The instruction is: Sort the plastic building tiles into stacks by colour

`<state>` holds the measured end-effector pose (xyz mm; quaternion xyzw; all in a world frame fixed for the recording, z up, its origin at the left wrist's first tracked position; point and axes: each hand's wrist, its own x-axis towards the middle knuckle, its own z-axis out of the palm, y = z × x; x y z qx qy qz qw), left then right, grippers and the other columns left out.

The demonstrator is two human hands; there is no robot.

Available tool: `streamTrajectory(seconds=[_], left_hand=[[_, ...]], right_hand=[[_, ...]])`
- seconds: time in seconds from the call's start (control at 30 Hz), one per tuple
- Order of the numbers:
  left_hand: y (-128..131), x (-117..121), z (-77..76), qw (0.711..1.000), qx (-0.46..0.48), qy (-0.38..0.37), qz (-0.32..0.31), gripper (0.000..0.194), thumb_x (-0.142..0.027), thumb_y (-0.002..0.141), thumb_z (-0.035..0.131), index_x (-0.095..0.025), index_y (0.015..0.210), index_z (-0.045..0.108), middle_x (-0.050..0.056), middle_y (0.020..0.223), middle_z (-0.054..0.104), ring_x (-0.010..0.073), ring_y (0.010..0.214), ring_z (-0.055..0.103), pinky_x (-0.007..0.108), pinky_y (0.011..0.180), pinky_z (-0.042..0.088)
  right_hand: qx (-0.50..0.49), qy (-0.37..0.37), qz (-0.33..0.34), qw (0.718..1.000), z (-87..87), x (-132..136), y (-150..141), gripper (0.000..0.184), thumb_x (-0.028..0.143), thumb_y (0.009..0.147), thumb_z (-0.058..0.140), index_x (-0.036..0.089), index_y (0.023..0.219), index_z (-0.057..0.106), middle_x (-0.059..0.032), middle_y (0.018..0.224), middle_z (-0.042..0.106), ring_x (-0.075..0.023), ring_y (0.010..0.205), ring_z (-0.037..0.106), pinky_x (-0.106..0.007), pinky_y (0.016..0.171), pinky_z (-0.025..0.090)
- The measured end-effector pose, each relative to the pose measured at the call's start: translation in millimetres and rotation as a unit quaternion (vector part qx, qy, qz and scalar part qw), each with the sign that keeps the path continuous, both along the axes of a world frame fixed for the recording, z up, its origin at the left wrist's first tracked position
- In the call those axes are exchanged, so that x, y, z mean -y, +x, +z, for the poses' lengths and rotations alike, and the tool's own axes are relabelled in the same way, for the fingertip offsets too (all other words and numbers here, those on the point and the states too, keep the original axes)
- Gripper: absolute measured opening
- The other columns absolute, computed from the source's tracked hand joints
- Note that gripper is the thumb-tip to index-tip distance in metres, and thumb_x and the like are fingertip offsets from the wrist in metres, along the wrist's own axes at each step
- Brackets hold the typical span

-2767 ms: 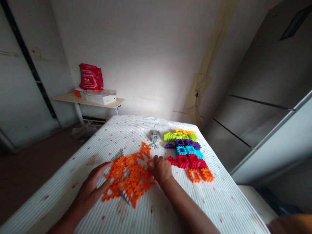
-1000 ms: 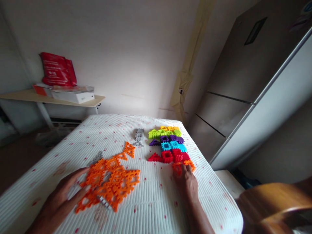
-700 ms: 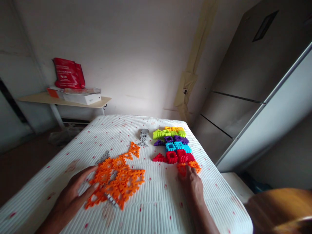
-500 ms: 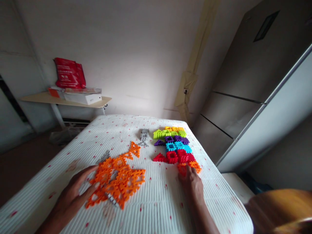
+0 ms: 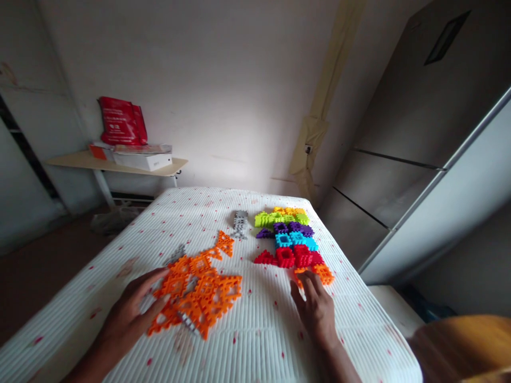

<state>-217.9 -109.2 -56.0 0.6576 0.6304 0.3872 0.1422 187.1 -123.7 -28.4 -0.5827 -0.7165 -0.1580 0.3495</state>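
Orange plastic tiles (image 5: 205, 287) lie in a loose pile, lower frame, left of centre. Left hand (image 5: 133, 306) at its left edge, thumb and fingers spread, no grip visible. Right hand (image 5: 317, 306), lower right of centre: fingers parted at orange stack (image 5: 324, 274), looks released. Tiles probably light, stiff; pinch toothed edges. Red stacks (image 5: 286, 257) just beyond, grey stack (image 5: 240, 221) farther, mid-frame.

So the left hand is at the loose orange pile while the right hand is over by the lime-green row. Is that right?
Not quite: the head view shows the right hand at the orange stacks, nearest the wearer, not by the lime-green row. The left hand is indeed at the loose orange pile.
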Motion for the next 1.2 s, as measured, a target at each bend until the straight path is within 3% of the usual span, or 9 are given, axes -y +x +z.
streamTrajectory(seconds=[0.1, 0.2, 0.37, 0.57, 0.7, 0.87, 1.0, 1.1, 1.2], left_hand=[[4.8, -8.9, 13.2, 0.995, -0.072, 0.059, -0.023, 0.040, -0.042, 0.076, 0.049, -0.021, 0.107, 0.063, 0.009, 0.117, 0.064, 0.0251, 0.110, 0.057, 0.037, 0.100, 0.043], [14.0, -23.7, 31.6, 0.983, -0.154, 0.073, -0.072, 0.031, -0.033, 0.077, 0.048, -0.023, 0.097, 0.069, 0.006, 0.109, 0.068, 0.0229, 0.106, 0.059, 0.036, 0.097, 0.044], [34.4, -46.9, 47.7, 0.963, -0.241, 0.031, -0.118, 0.040, -0.021, 0.071, 0.048, -0.023, 0.106, 0.068, 0.006, 0.113, 0.067, 0.0228, 0.107, 0.057, 0.037, 0.096, 0.043], [43.1, -64.3, 40.6, 0.944, -0.295, -0.017, -0.144, 0.041, -0.013, 0.066, 0.046, -0.025, 0.097, 0.070, 0.005, 0.113, 0.067, 0.0223, 0.107, 0.057, 0.035, 0.090, 0.042], [43.7, -68.1, 39.0, 0.941, -0.312, -0.026, -0.129, 0.040, -0.012, 0.066, 0.045, -0.025, 0.094, 0.071, 0.008, 0.111, 0.068, 0.0261, 0.107, 0.058, 0.040, 0.086, 0.041], [41.6, -66.3, 43.4, 0.948, -0.290, -0.016, -0.131, 0.034, -0.019, 0.069, 0.047, -0.025, 0.092, 0.071, 0.006, 0.107, 0.069, 0.0265, 0.103, 0.060, 0.041, 0.087, 0.042], [42.6, -61.8, 58.8, 0.962, -0.251, 0.007, -0.103, 0.030, -0.025, 0.065, 0.052, -0.024, 0.088, 0.072, 0.005, 0.105, 0.070, 0.0279, 0.101, 0.061, 0.041, 0.091, 0.044], [53.2, -52.5, 74.9, 0.983, -0.166, 0.007, -0.083, 0.031, -0.029, 0.062, 0.052, -0.023, 0.086, 0.072, 0.006, 0.104, 0.071, 0.0262, 0.102, 0.061, 0.037, 0.093, 0.045], [73.4, -40.6, 81.9, 0.996, -0.025, -0.021, -0.077, 0.034, -0.038, 0.068, 0.051, -0.022, 0.091, 0.070, 0.005, 0.103, 0.071, 0.0224, 0.099, 0.064, 0.031, 0.090, 0.049]], right_hand=[[0.027, -0.048, 0.130, 0.990, 5.5, 4.5, -11.9, 0.026, 0.023, 0.096, 0.036, 0.017, 0.087, 0.060, -0.0063, 0.082, 0.061, -0.0131, 0.069, 0.060, -0.022, 0.060, 0.045], [0.075, -0.113, 0.188, 0.973, 5.5, 7.2, -21.5, 0.031, 0.021, 0.096, 0.034, 0.018, 0.076, 0.057, -0.0030, 0.072, 0.056, -0.0121, 0.061, 0.056, -0.021, 0.055, 0.040], [0.106, -0.148, 0.194, 0.964, -0.9, 5.7, -25.2, 0.028, 0.021, 0.095, 0.038, 0.017, 0.072, 0.054, -0.0019, 0.072, 0.054, -0.0113, 0.061, 0.052, -0.022, 0.055, 0.034], [0.098, -0.151, 0.184, 0.966, -0.2, 4.7, -25.2, 0.025, 0.019, 0.092, 0.040, 0.018, 0.070, 0.053, -0.0006, 0.071, 0.053, -0.0102, 0.060, 0.051, -0.022, 0.054, 0.032], [0.099, -0.147, 0.182, 0.967, -0.4, 3.9, -25.7, 0.024, 0.020, 0.092, 0.042, 0.018, 0.070, 0.052, -0.0006, 0.072, 0.053, -0.0105, 0.061, 0.051, -0.021, 0.054, 0.033], [0.092, -0.131, 0.183, 0.970, -3.5, 1.9, -25.1, 0.024, 0.019, 0.092, 0.042, 0.018, 0.070, 0.051, -0.0002, 0.070, 0.053, -0.0102, 0.062, 0.052, -0.020, 0.055, 0.033], [0.093, -0.152, 0.180, 0.967, -2.1, 2.3, -25.5, 0.022, 0.018, 0.090, 0.043, 0.018, 0.070, 0.051, -0.0004, 0.072, 0.053, -0.0103, 0.062, 0.051, -0.021, 0.054, 0.033], [0.088, -0.168, 0.177, 0.966, -1.3, 2.7, -26.0, 0.021, 0.017, 0.089, 0.043, 0.018, 0.070, 0.052, -0.0002, 0.072, 0.053, -0.0102, 0.063, 0.051, -0.021, 0.055, 0.033], [0.081, -0.175, 0.173, 0.966, -1.3, 2.5, -26.6, 0.022, 0.016, 0.089, 0.043, 0.017, 0.070, 0.052, 0.0001, 0.071, 0.052, -0.0098, 0.062, 0.051, -0.020, 0.055, 0.033]])
